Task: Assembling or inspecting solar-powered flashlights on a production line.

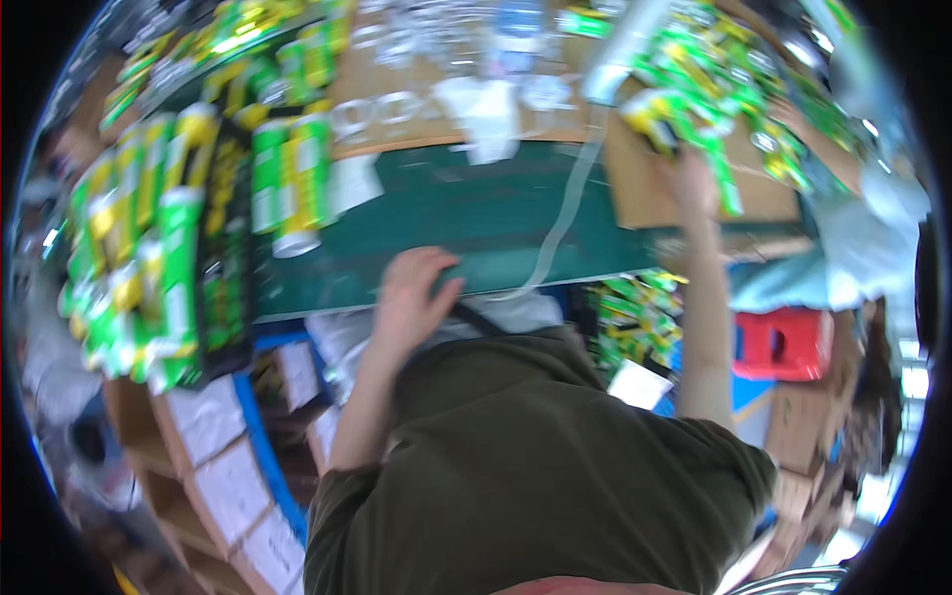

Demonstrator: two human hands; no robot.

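Observation:
My left hand hovers by the near edge of the green work mat, thumb apart from the fingers and nothing in it. My right hand reaches out to the right, over a sheet of brown cardboard. Its fingers are at a heap of green-and-yellow tube-shaped packages, touching or close to a yellow-and-green one with a dark part. Motion smears those fingertips, so any grip is unclear. A white strip hangs across the mat between my hands.
Upright green-and-yellow tubes fill a dark crate at left; several more stand beside it. Clear plastic pieces and a bottle lie farther back. Another person's arm reaches in from the right. A red stool stands below.

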